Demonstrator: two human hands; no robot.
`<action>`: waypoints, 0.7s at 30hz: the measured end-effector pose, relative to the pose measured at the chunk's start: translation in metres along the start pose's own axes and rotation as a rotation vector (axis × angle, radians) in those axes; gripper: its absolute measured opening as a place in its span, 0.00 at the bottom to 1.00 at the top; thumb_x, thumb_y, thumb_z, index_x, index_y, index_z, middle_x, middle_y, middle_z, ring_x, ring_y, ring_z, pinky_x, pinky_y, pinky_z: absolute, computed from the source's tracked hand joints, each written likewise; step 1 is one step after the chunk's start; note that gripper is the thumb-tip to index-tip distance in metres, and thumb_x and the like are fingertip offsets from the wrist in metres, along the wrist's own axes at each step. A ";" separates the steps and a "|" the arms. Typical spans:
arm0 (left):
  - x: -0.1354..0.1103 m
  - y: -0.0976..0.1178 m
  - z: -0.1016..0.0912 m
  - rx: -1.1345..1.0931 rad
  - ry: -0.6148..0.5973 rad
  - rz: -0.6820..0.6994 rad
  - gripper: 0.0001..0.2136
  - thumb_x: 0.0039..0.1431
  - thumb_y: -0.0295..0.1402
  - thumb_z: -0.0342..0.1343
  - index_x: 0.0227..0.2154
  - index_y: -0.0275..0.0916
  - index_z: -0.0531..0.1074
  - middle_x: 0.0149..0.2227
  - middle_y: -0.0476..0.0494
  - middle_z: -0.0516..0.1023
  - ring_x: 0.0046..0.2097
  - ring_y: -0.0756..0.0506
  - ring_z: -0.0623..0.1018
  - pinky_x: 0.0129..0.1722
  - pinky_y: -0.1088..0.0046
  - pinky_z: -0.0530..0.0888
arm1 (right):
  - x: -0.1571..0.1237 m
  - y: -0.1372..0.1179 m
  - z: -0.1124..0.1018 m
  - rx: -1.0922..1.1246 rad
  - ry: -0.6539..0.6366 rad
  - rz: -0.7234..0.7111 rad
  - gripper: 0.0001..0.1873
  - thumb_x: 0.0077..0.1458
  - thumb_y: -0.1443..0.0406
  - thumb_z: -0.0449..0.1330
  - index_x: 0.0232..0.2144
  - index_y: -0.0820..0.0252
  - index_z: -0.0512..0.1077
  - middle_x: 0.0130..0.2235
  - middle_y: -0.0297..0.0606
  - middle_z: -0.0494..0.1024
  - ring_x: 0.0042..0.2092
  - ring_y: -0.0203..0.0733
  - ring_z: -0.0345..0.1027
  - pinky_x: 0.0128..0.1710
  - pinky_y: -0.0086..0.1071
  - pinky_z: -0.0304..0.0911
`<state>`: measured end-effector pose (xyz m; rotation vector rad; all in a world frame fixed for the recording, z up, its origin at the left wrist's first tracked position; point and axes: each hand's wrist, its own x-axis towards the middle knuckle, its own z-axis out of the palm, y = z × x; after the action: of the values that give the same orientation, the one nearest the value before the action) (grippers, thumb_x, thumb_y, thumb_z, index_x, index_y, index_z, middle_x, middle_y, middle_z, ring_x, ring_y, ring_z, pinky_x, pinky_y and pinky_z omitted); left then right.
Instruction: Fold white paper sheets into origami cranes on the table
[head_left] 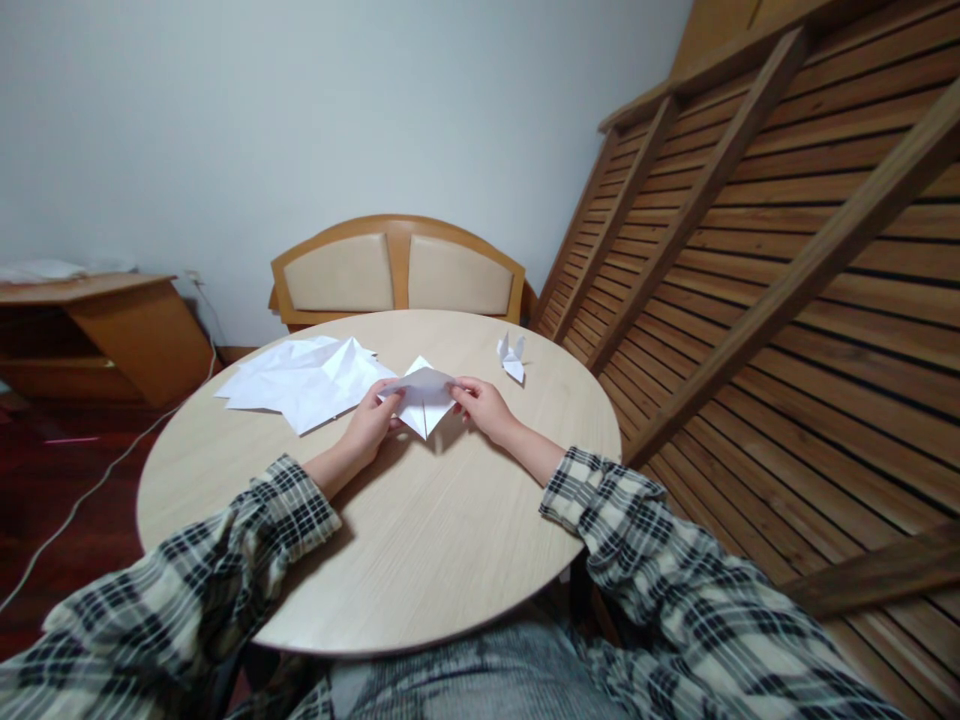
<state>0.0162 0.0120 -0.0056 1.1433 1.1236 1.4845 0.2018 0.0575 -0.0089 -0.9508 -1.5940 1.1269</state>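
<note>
A partly folded sheet of white paper (424, 408) is held over the round table between my two hands. Its lower part shows a diamond shape with a slit down the middle, and a flap stands raised across it. My left hand (369, 422) pinches its left corner, thumb on top. On the opposite corner, my right hand (482, 407) grips with thumb and fingers. To the left lies a spread of creased white sheets (300, 385), close to my left hand. A small folded paper crane (512, 357) stands beyond my right hand.
The pale round table (420, 540) reaches to my lap. Behind it stands a wooden headboard (405, 265) with two cream panels. A slatted wooden frame (750, 250) leans along the right. At left are a wooden desk (150, 335) and a white cable (112, 470) on the floor.
</note>
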 end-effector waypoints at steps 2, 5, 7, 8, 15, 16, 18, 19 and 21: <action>0.001 -0.001 -0.001 0.021 0.004 0.003 0.11 0.50 0.31 0.58 0.38 0.37 0.73 0.31 0.45 0.73 0.29 0.48 0.72 0.25 0.75 0.68 | 0.000 0.002 0.000 -0.016 -0.015 -0.009 0.09 0.57 0.68 0.59 0.40 0.62 0.77 0.32 0.38 0.77 0.26 0.32 0.65 0.21 0.24 0.59; 0.002 -0.004 -0.004 0.054 -0.026 0.014 0.13 0.48 0.30 0.57 0.39 0.37 0.75 0.31 0.45 0.74 0.29 0.49 0.72 0.25 0.75 0.68 | 0.002 0.007 -0.001 -0.059 -0.038 -0.042 0.14 0.53 0.72 0.59 0.41 0.61 0.78 0.39 0.40 0.79 0.30 0.33 0.68 0.26 0.26 0.64; 0.002 -0.005 -0.005 0.083 -0.063 0.033 0.14 0.46 0.28 0.57 0.39 0.37 0.76 0.33 0.44 0.75 0.29 0.49 0.72 0.26 0.75 0.68 | 0.003 0.010 -0.003 -0.111 -0.038 -0.085 0.18 0.49 0.76 0.58 0.41 0.60 0.78 0.43 0.41 0.79 0.35 0.36 0.70 0.32 0.29 0.68; 0.002 -0.005 -0.006 0.103 -0.086 0.048 0.15 0.45 0.27 0.57 0.39 0.37 0.76 0.33 0.43 0.76 0.30 0.48 0.72 0.27 0.74 0.69 | 0.004 0.011 -0.004 -0.142 -0.032 -0.110 0.20 0.47 0.77 0.56 0.40 0.59 0.78 0.44 0.40 0.79 0.38 0.38 0.71 0.37 0.32 0.69; 0.004 -0.003 -0.006 0.184 -0.154 0.193 0.17 0.38 0.19 0.55 0.34 0.38 0.79 0.37 0.41 0.78 0.41 0.41 0.74 0.41 0.65 0.72 | 0.006 0.009 -0.011 -0.325 -0.033 -0.251 0.29 0.38 0.83 0.51 0.38 0.57 0.79 0.43 0.39 0.76 0.49 0.43 0.68 0.57 0.42 0.60; 0.004 -0.003 -0.006 0.181 -0.155 0.199 0.18 0.37 0.18 0.55 0.34 0.38 0.79 0.37 0.41 0.78 0.42 0.41 0.74 0.43 0.64 0.72 | 0.006 0.008 -0.011 -0.341 -0.035 -0.255 0.29 0.38 0.83 0.51 0.39 0.57 0.79 0.43 0.38 0.75 0.49 0.43 0.68 0.56 0.41 0.60; 0.005 -0.003 -0.007 0.186 -0.152 0.224 0.20 0.37 0.17 0.55 0.35 0.38 0.78 0.39 0.42 0.78 0.43 0.40 0.74 0.46 0.62 0.71 | 0.004 0.007 -0.010 -0.364 -0.039 -0.269 0.29 0.39 0.82 0.52 0.40 0.56 0.79 0.42 0.38 0.74 0.48 0.43 0.67 0.56 0.40 0.60; 0.005 -0.003 -0.007 0.193 -0.149 0.243 0.20 0.37 0.17 0.55 0.36 0.39 0.78 0.39 0.42 0.78 0.44 0.40 0.74 0.48 0.61 0.71 | 0.004 0.006 -0.010 -0.372 -0.042 -0.281 0.29 0.40 0.82 0.53 0.41 0.56 0.78 0.42 0.38 0.73 0.48 0.43 0.67 0.55 0.40 0.60; 0.004 -0.002 -0.007 0.216 -0.138 0.282 0.20 0.38 0.18 0.55 0.37 0.39 0.77 0.40 0.42 0.78 0.45 0.40 0.74 0.49 0.61 0.71 | 0.003 0.006 -0.009 -0.380 -0.043 -0.310 0.30 0.40 0.82 0.53 0.42 0.56 0.78 0.41 0.38 0.72 0.48 0.43 0.67 0.54 0.39 0.61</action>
<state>0.0089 0.0154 -0.0078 1.5835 1.0789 1.4919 0.2102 0.0641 -0.0128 -0.8811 -1.9546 0.6461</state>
